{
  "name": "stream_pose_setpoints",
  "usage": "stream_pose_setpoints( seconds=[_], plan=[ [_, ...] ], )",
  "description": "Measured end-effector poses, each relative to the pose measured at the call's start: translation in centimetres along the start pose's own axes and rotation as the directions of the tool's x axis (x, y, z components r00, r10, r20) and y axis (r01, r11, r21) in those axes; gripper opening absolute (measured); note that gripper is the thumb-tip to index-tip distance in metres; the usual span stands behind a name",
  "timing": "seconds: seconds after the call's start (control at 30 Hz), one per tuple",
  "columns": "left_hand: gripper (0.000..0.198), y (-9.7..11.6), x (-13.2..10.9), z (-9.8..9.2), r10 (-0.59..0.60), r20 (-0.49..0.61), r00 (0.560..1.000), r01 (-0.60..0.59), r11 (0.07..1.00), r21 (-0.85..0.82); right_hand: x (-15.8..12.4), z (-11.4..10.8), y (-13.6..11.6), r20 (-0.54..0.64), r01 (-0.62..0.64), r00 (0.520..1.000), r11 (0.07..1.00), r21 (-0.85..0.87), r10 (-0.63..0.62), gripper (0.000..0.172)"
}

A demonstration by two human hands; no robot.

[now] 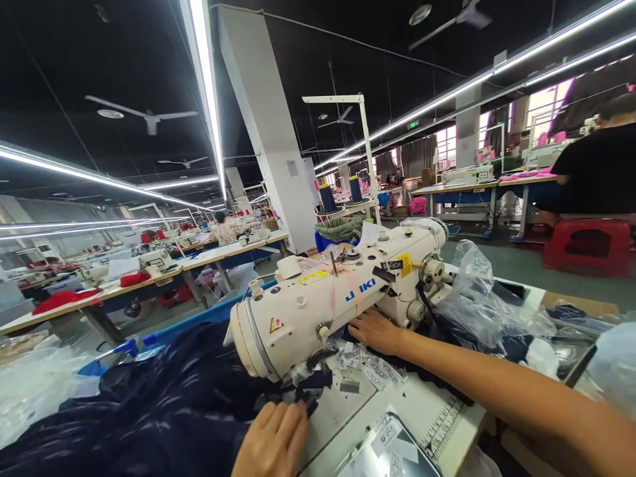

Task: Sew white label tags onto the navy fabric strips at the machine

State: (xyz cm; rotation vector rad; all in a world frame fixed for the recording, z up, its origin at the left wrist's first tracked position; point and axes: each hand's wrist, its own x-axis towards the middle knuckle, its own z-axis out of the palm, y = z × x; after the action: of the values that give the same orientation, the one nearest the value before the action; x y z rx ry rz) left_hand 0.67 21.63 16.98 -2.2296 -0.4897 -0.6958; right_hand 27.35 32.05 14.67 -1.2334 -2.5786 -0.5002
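Observation:
A white JUKI sewing machine (303, 305) stands before me, its head over the bed. My left hand (275, 437) is closed on the edge of a dark navy garment (169, 404), close to the needle area; the needle itself is hidden. Beneath the machine's arm reaches my right hand (375, 331), fingers bent and pressed together, their tips partly hidden; what they hold, if anything, cannot be made out. Several small printed labels (380, 372) lie loose on the bed just in front of that hand.
A shiny phone-like slab (390, 450) with labels on it lies at the bed's front. Clear plastic bags (481, 298) crowd the right side. Dark thread cones (328, 197) stand behind the machine. A person in black (596, 165) sits at the right above a red stool (586, 248).

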Motion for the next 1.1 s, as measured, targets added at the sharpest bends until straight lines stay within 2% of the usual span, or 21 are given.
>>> stream_pose_setpoints(
  seconds=[0.07, 0.17, 0.23, 0.3, 0.33, 0.4, 0.43, 0.5, 0.53, 0.57, 0.63, 0.73, 0.83, 0.93, 1.1],
  plan=[
    [0.035, 1.0, 0.8, 2.6, 0.047, 0.065, 0.997, -0.048, 0.999, 0.003, 0.5, 0.8, 0.1, 0.005, 0.026, 1.000, 0.999, -0.022, -0.026, 0.022],
    [0.029, 2.4, 0.4, 5.5, -0.058, 0.224, 0.973, 0.071, 0.996, -0.051, 0.6, 1.0, 0.2, -0.010, -0.021, 1.000, 0.999, -0.037, 0.021, 0.022],
    [0.024, 3.0, -0.4, 5.9, -0.100, 0.301, 0.948, 0.125, 0.990, -0.064, 0.3, 0.5, -0.1, -0.038, -0.067, 0.997, 0.997, -0.035, 0.066, 0.024],
    [0.018, 3.2, -1.1, 5.5, -0.056, 0.341, 0.938, 0.079, 0.995, -0.053, -0.3, -0.2, -1.1, -0.067, -0.072, 0.995, 0.997, -0.023, 0.071, 0.025],
    [0.015, 3.3, -1.3, 5.1, -0.015, 0.348, 0.937, 0.033, 0.998, -0.046, -0.6, -0.5, -1.9, -0.097, -0.039, 0.995, 0.999, -0.017, 0.037, 0.025],
    [0.013, 3.2, -1.7, 4.3, 0.049, 0.342, 0.939, -0.041, 0.999, -0.032, -1.1, -0.8, -4.0, -0.192, 0.126, 0.973, 0.992, -0.013, -0.126, 0.026],
    [0.014, 3.2, -1.8, 3.9, 0.061, 0.338, 0.939, -0.056, 0.998, -0.025, -1.3, -0.8, -5.1, -0.241, 0.242, 0.941, 0.970, -0.019, -0.240, 0.026],
    [0.017, 3.3, -2.1, 3.4, 0.056, 0.341, 0.938, -0.060, 0.998, 0.001, -1.5, -0.4, -7.2, -0.290, 0.461, 0.843, 0.886, -0.046, -0.453, 0.024],
    [0.017, 3.3, -2.3, 3.2, 0.047, 0.351, 0.935, -0.057, 0.998, 0.018, -1.6, -0.1, -8.0, -0.281, 0.523, 0.810, 0.851, -0.052, -0.515, 0.022],
    [0.016, 3.4, -2.6, 3.0, 0.039, 0.364, 0.931, -0.055, 0.998, 0.033, -1.6, 0.2, -8.6, -0.264, 0.543, 0.802, 0.838, -0.052, -0.536, 0.020],
    [0.015, 3.6, -3.0, 2.7, 0.020, 0.388, 0.922, -0.045, 0.997, 0.057, -1.5, 0.6, -9.4, -0.228, 0.501, 0.840, 0.865, -0.020, -0.492, 0.016],
    [0.015, 3.7, -3.6, 2.5, -0.011, 0.400, 0.916, -0.021, 0.997, 0.076, -1.3, 0.7, -10.1, -0.179, 0.353, 0.926, 0.929, 0.112, -0.331, 0.012],
    [0.018, 3.8, -3.7, 2.5, -0.024, 0.388, 0.921, -0.010, 0.996, 0.086, -1.0, 0.2, -11.4, -0.121, 0.209, 0.976, 0.944, 0.253, -0.183, 0.006],
    [0.020, 3.8, -3.7, 2.5, -0.040, 0.368, 0.929, 0.007, 0.996, 0.090, -0.8, 0.0, -12.6, -0.084, 0.112, 0.992, 0.954, 0.277, -0.092, 0.016],
    [0.025, 3.8, -3.8, 2.6, -0.051, 0.329, 0.943, 0.023, 0.996, 0.090, -0.3, 0.5, -12.8, -0.051, 0.145, 0.989, 0.959, 0.243, -0.136, 0.009]
  ],
)
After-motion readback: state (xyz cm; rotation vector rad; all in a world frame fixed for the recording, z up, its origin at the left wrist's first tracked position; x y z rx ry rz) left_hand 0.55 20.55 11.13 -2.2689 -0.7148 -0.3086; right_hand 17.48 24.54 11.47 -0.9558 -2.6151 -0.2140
